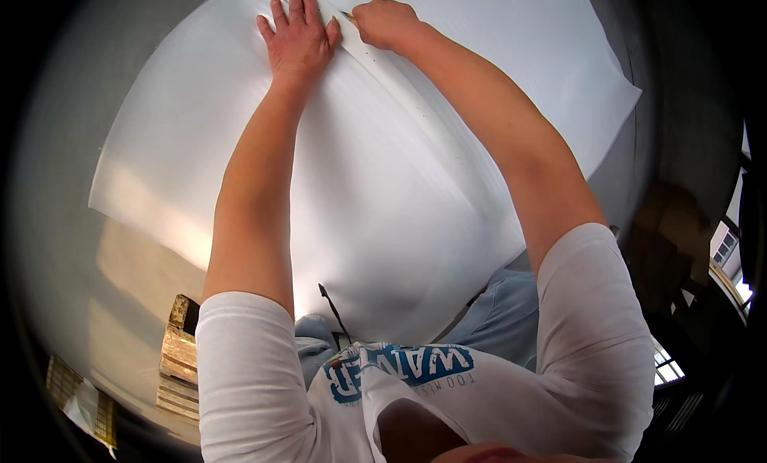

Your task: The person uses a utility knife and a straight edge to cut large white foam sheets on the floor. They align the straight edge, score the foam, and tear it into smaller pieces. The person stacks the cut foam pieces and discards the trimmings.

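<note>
A large white sheet [375,207] with a smooth, slightly shiny surface spreads out under both arms. My left hand [302,38] lies on its far part, fingers spread and pressed down. A long raised fold or edge [399,87], dotted with dark specks, runs from beside that hand toward the near right. Just right of it, my right hand [385,23] is closed around a small knife-like tool [348,16]. Only the tool's narrow yellowish and dark end shows, pointing at the fold; the fist hides the rest.
Below the sheet's near left edge is a grey-beige floor [128,263]. A wooden pallet-like block [179,359] stands there, with a yellow grid-like item [64,383] farther left. A thin black cord [331,303] hangs before my shirt. Dark brown objects [663,231] sit at the right.
</note>
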A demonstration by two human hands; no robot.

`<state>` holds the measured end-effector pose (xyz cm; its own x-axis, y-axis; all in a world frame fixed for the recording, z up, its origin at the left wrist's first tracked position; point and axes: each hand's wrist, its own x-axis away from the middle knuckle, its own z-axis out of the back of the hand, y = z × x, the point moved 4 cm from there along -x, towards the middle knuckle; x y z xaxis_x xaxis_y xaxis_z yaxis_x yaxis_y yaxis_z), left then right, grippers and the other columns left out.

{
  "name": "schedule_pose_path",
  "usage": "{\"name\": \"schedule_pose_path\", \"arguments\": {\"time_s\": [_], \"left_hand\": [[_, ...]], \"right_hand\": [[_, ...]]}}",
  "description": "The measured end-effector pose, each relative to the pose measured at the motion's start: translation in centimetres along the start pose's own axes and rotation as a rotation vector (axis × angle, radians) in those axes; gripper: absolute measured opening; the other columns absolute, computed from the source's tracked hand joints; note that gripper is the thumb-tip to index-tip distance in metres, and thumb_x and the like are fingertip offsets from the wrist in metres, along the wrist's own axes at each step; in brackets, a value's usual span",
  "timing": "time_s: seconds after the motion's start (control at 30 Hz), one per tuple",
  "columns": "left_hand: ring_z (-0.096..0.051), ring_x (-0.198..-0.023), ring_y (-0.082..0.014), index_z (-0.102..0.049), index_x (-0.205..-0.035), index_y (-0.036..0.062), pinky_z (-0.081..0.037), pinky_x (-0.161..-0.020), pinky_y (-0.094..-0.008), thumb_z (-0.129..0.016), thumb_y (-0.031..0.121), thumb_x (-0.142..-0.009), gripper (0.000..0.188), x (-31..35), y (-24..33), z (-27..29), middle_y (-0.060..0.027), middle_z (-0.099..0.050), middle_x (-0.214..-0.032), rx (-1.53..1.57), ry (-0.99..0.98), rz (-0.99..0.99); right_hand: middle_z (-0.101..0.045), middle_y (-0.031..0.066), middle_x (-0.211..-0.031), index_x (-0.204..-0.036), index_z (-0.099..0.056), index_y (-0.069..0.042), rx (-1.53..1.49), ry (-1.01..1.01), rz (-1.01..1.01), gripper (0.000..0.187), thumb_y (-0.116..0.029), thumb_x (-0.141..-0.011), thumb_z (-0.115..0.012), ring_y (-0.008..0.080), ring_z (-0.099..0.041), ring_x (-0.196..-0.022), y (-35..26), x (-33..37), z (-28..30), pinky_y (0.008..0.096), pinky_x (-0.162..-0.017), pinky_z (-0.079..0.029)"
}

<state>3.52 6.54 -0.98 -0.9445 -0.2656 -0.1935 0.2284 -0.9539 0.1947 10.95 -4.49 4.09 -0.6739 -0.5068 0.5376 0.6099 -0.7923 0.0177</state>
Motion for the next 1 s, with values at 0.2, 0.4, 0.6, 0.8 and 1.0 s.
{"name": "schedule_pose_path", "arguments": {"time_s": [0.2,0.4,0.6,0.8,1.0], "left_hand": [[-0.022,-0.142,-0.0411,-0.027,-0.146,0.008,-0.019,-0.11,-0.0621,-0.036,0.047,-0.099,0.062,0.8,0.4,1.9,-0.0093,-0.026,-0.155,-0.092,0.127,-0.01],[-0.02,-0.142,-0.0414,-0.025,-0.146,0.0023,-0.019,-0.112,-0.0603,-0.04,0.038,-0.099,0.061,8.5,9.2,2.8,-0.0144,-0.024,-0.155,0.16,0.066,-0.019],[-0.015,-0.144,-0.038,-0.026,-0.145,-0.0058,-0.012,-0.116,-0.0554,-0.037,0.035,-0.098,0.063,11.1,13.2,2.5,-0.02,-0.018,-0.156,0.066,-0.145,0.112],[-0.021,-0.143,-0.037,-0.029,-0.143,-0.0054,-0.016,-0.115,-0.0574,-0.039,0.034,-0.096,0.062,11.7,13.9,2.3,-0.0195,-0.022,-0.154,0.003,-0.204,0.145],[-0.023,-0.142,-0.0386,-0.031,-0.144,-0.0039,-0.018,-0.11,-0.0642,-0.041,0.039,-0.096,0.066,11.0,14.4,3.8,-0.0187,-0.023,-0.155,-0.07,-0.329,0.15]], "right_hand": [[-0.069,0.0146,-0.1,-0.101,-0.069,-0.007,-0.07,0.198,0.156,0.024,-0.015,-0.088,-0.05,0.0287,-0.067,-0.094,-0.5,-0.9,-0.4,0.0421,-0.078,-0.054],[-0.068,0.0165,-0.11,-0.104,-0.071,-0.006,-0.126,0.249,0.164,0.028,-0.014,-0.087,-0.051,0.0295,-0.066,-0.102,1.0,-1.7,-0.9,0.0414,-0.085,-0.054],[-0.066,0.0179,-0.114,-0.106,-0.071,-0.005,-0.101,0.206,0.186,0.03,-0.012,-0.085,-0.05,0.0309,-0.065,-0.106,0.8,-1.6,-0.3,0.0419,-0.088,-0.053],[-0.066,0.0213,-0.11,-0.101,-0.071,-0.002,-0.052,0.08,0.295,0.028,-0.015,-0.084,-0.053,0.0332,-0.064,-0.104,2.1,1.4,-1.9,0.0431,-0.088,-0.052],[-0.067,0.024,-0.104,-0.104,-0.067,0.001,-0.085,0.073,0.202,0.03,-0.016,-0.086,-0.05,0.0365,-0.065,-0.1,5.1,4.9,-6.0,0.0451,-0.085,-0.053]]}}
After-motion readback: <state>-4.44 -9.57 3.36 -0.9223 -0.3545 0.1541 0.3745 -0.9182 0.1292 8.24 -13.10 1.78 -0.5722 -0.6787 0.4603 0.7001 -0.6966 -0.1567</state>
